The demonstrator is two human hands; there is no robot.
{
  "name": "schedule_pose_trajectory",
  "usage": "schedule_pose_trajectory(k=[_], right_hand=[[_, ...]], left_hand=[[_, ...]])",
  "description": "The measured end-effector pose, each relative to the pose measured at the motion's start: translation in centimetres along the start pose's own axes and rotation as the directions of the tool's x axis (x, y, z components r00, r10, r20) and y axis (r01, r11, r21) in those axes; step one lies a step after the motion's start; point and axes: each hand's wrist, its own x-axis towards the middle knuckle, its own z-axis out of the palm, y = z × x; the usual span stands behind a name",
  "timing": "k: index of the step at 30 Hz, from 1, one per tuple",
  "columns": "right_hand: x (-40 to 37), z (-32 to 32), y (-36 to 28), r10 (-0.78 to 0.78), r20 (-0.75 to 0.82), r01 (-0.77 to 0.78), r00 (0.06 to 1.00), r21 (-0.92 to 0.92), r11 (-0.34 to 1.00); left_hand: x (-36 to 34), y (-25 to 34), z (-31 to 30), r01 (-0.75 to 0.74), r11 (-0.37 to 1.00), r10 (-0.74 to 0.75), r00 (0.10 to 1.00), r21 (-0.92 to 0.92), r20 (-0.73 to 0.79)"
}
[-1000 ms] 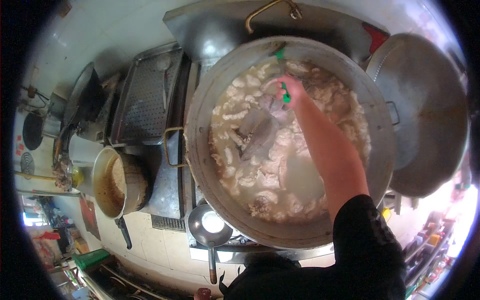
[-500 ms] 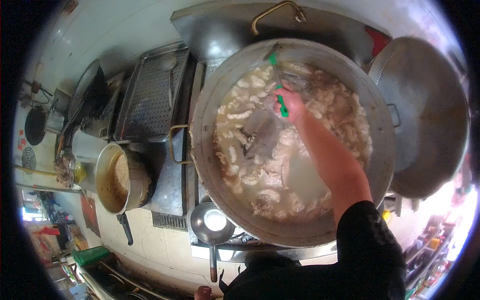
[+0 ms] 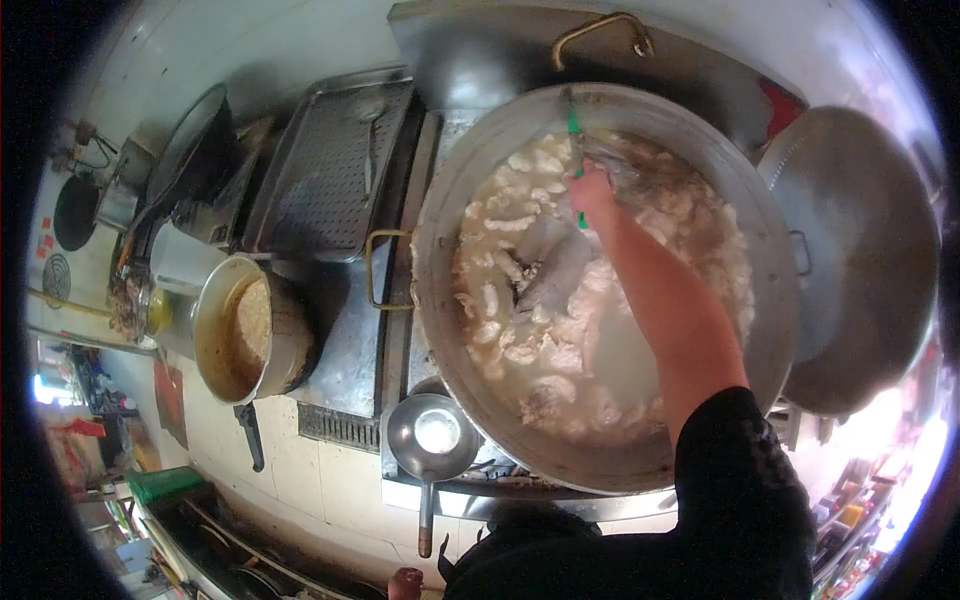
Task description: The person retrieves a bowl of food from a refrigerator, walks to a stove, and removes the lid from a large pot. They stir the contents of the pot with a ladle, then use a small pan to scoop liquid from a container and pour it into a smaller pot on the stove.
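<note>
My right hand (image 3: pixel 594 194) is closed around a green-handled scraper (image 3: pixel 576 122), reaching over a very large metal pot (image 3: pixel 437 330). The tool stands nearly upright in the view, its dark head against the pot's far inner wall. Cloudy liquid and many pale chunks of food (image 3: pixel 560 335), which look like meat or fat, fill the pot. A larger grey piece (image 3: pixel 560 275) lies among them, just below the hand. At the bottom edge a small part of my left hand (image 3: pixel 405 583) shows near the handle of a small wok-shaped ladle (image 3: pixel 432 440); its fingers cannot be made out.
A brass tap (image 3: pixel 600 22) hangs behind the pot. On the right leans a big round lid (image 3: pixel 850 260). To the left are a perforated tray (image 3: pixel 320 170) with a spoon (image 3: pixel 370 150) and a saucepan (image 3: pixel 208 340) with brownish contents. Loop handles jut from the pot.
The view has shifted, so the pot sits further right. The scraper is more upright, and my right hand has moved slightly left relative to the pot while keeping its grip.
</note>
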Motion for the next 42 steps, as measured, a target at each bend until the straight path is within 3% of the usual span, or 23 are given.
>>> schedule_pose_trajectory(k=[1, 3, 6, 7, 9, 11, 13, 14, 15, 17, 18, 19, 23, 25, 27, 28, 32, 33, 35, 37, 38, 40, 42], right_hand=[[-2.5, -1.1, -2.1, 0.037, 0.114, -0.051, 0.993, 0.119, 0.992], [-5.8, -2.4, -4.3, 0.057, 0.234, -0.112, 0.971, 0.228, 0.967], [-8.3, -3.3, -5.5, -0.006, 0.456, -0.096, 0.890, 0.200, 0.975], [-8.9, -3.5, -5.9, -0.006, 0.550, -0.138, 0.835, 0.221, 0.966], [-10.4, -4.3, -6.6, -0.018, 0.642, -0.174, 0.767, 0.234, 0.957], [-11.5, -5.5, -7.2, -0.057, 0.787, -0.371, 0.614, 0.352, 0.859], [-11.7, -7.2, -8.6, -0.045, 0.848, -0.388, 0.527, 0.287, 0.876], [-11.9, -8.2, -9.2, -0.019, 0.894, -0.407, 0.447, 0.222, 0.886], [-12.2, -9.3, -9.9, -0.029, 0.900, -0.397, 0.434, 0.220, 0.891], [-13.2, -11.7, -11.2, -0.140, 0.964, -0.475, 0.228, 0.235, 0.848], [-13.7, -12.5, -11.7, -0.148, 0.965, -0.461, 0.217, 0.234, 0.856], [-14.4, -13.1, -12.0, -0.160, 0.964, -0.427, 0.211, 0.238, 0.872], [-19.5, -16.2, -13.9, -0.181, 0.980, -0.530, 0.087, 0.199, 0.825], [-24.1, -17.7, -15.3, -0.164, 0.982, -0.467, 0.097, 0.191, 0.864], [-29.5, -17.9, -15.8, -0.104, 0.986, -0.357, 0.127, 0.143, 0.923], [-32.3, -17.8, -15.8, -0.058, 0.988, -0.305, 0.144, 0.100, 0.947], [-44.6, -16.9, -13.5, 0.025, 0.959, 0.012, 0.281, -0.029, 1.000], [-47.8, -15.3, -8.3, -0.334, 0.840, 0.380, 0.427, 0.169, 0.909], [-53.3, -15.6, -4.6, -0.270, 0.822, 0.310, 0.501, 0.120, 0.943], [-57.7, -16.4, -3.2, 0.052, 0.832, 0.265, 0.553, -0.234, 0.936], [-59.2, -16.8, -3.3, 0.292, 0.788, 0.152, 0.541, -0.434, 0.888], [-62.5, -16.9, 2.0, 0.302, 0.744, 0.146, 0.596, -0.471, 0.870], [-65.3, -17.8, 2.9, 0.330, 0.679, 0.095, 0.656, -0.508, 0.856]], left_hand=[[-0.2, -0.8, -0.1, 0.002, 1.000, -0.002, 1.000, -0.002, -0.002], [-0.6, -1.9, -0.1, 0.646, 0.533, -0.657, 0.723, -0.547, 0.212], [1.9, 3.6, 0.0, 0.749, 0.594, -0.780, 0.625, -0.295, 0.016], [3.2, 5.6, -0.5, 0.747, 0.592, -0.780, 0.626, -0.302, 0.017], [4.4, 8.0, -1.4, 0.170, 0.854, -0.280, 0.947, 0.492, 0.159], [3.8, 5.1, -0.2, 0.357, 0.893, -0.361, 0.932, 0.274, -0.036], [3.4, 2.2, -0.3, 0.229, 0.791, -0.363, 0.922, 0.567, 0.135], [3.4, 2.2, -0.1, 0.417, 0.881, -0.443, 0.893, 0.225, 0.080], [2.9, 2.4, 0.1, 0.427, 0.879, -0.449, 0.891, 0.213, 0.065], [5.0, 7.7, -0.6, 0.363, 0.846, -0.404, 0.914, 0.391, 0.025], [5.0, 7.1, -0.8, 0.109, 0.719, -0.286, 0.946, 0.686, 0.150], [4.4, 6.1, -0.6, 0.124, 0.724, -0.287, 0.948, 0.679, 0.133], [2.7, 0.4, 1.3, 0.532, 0.772, -0.565, 0.825, 0.348, -0.007], [1.8, -0.2, 1.3, 0.603, 0.738, -0.637, 0.771, 0.304, 0.018], [2.6, 2.5, -0.2, 0.037, 0.684, -0.326, 0.909, 0.729, 0.260], [2.3, 0.9, 0.0, 0.025, 0.685, -0.317, 0.910, 0.728, 0.267], [1.6, -1.6, -0.7, 0.375, 0.864, -0.399, 0.917, 0.336, 0.002], [1.4, -0.4, -1.4, 0.469, 0.856, -0.473, 0.880, 0.219, -0.038], [0.8, -3.7, -2.6, 0.109, 0.847, -0.137, 0.990, 0.520, 0.016], [1.0, -1.4, -4.2, 0.525, 0.814, -0.522, 0.849, 0.247, -0.082], [0.3, -4.0, -4.5, 0.518, 0.813, -0.522, 0.851, 0.266, -0.062], [-0.9, -9.3, -4.9, 0.518, 0.855, -0.517, 0.852, -0.012, -0.085], [-3.2, -8.5, -6.6, 0.504, 0.852, -0.505, 0.862, 0.143, -0.030]])
